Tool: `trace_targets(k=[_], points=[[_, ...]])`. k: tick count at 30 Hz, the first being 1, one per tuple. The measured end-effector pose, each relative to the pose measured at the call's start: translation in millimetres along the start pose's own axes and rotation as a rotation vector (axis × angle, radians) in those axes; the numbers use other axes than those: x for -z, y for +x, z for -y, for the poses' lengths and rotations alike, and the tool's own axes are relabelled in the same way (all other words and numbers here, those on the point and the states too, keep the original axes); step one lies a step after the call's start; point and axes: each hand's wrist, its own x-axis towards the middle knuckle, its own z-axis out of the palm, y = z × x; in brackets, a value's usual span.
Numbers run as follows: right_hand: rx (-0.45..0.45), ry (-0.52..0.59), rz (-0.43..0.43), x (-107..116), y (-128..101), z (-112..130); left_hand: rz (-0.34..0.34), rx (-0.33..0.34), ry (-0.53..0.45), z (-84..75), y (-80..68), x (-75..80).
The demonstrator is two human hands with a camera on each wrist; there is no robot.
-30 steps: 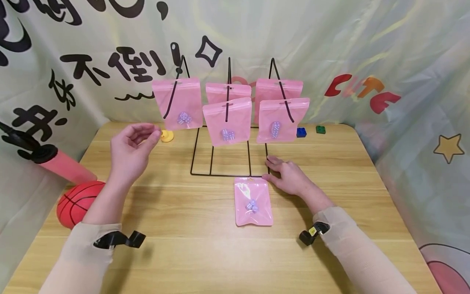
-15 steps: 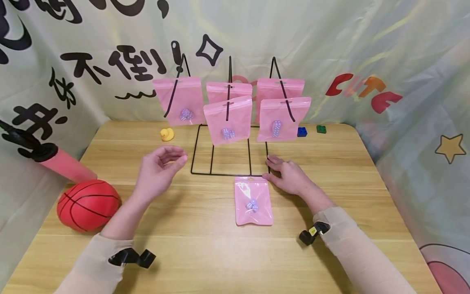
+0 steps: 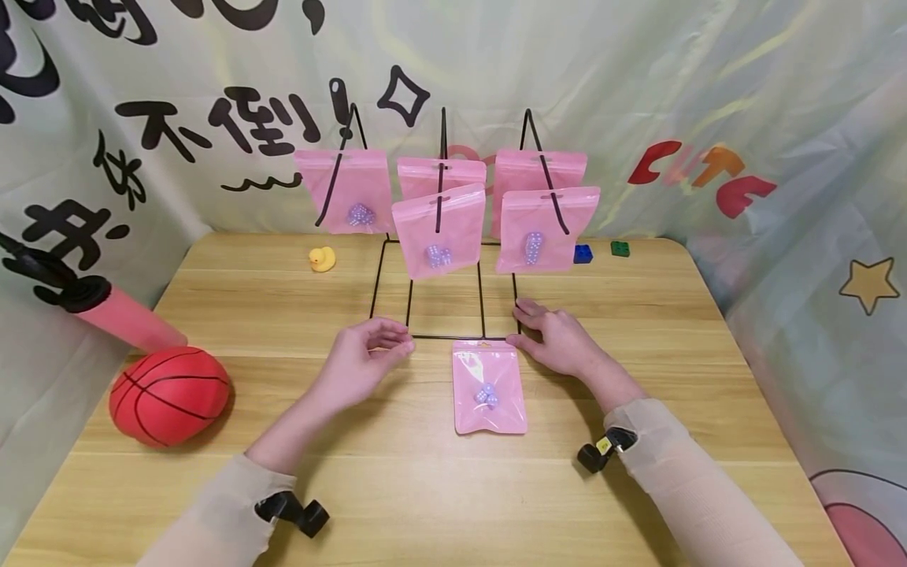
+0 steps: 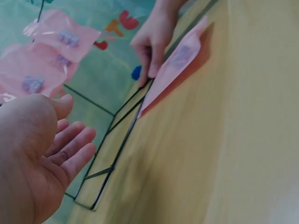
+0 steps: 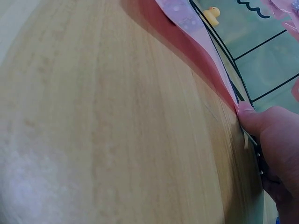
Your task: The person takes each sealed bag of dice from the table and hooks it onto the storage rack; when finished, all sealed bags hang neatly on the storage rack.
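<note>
A black wire display rack (image 3: pixel 445 338) stands on the table, its hooks holding several pink zip bags (image 3: pixel 439 228) with small pale purple dice inside. My right hand (image 3: pixel 556 339) grips the rack's front right corner between thumb and fingers. Just in front of the rack lies another pink zip bag (image 3: pixel 489 417) with dice; its top right corner is close to my right thumb. My left hand (image 3: pixel 361 358) hovers by the front left part of the rack, fingers loosely bent, holding nothing. The left wrist view shows that hand (image 4: pixel 42 154) with its palm bare.
A red basketball (image 3: pixel 170 398) sits at the left, with a pink cylinder with a black top (image 3: pixel 120 311) behind it. A yellow rubber duck (image 3: pixel 322 259) is left of the rack. Blue (image 3: pixel 583 254) and green bricks (image 3: pixel 620 250) lie at the back right.
My left hand has come away from the left hanging bag, moving right and toward me to the rack's front left. That bag has settled back. My right hand has stayed put.
</note>
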Motion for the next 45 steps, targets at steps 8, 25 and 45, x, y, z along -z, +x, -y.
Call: trace_targets(k=[8,25,45], points=[[-0.007,0.001,0.004,-0.2,-0.7,-1.5,0.131,0.112,0.022,-0.1,0.8,-24.1],[-0.020,0.022,0.017,1.8,-1.6,-0.4,0.185,0.407,-0.170,-0.2,6.1,-63.5],[-0.015,0.010,0.013,1.6,-0.7,1.5,0.165,0.492,-0.174,-2.7,11.4,-73.1]])
